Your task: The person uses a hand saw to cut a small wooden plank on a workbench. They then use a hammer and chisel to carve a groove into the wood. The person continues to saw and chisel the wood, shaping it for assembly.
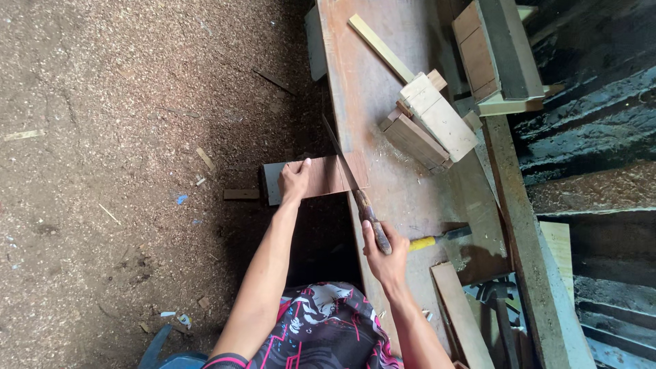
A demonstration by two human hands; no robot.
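Observation:
My left hand (294, 180) presses down on a thin reddish-brown board (328, 176) that overhangs the left edge of the wooden workbench (369, 89). My right hand (384, 251) grips the dark wooden handle of a handsaw (345, 167). The saw's blade runs diagonally across the board near the bench edge, its tip pointing away from me.
Stacked pale wood blocks (430, 123) and a long pale strip (380, 48) lie on the bench. A yellow-handled tool (437, 238) rests right of my right hand. A plank (461, 314) lies at the near right. A wooden box (495, 58) stands at the far right. Sawdust covers the floor (123, 171).

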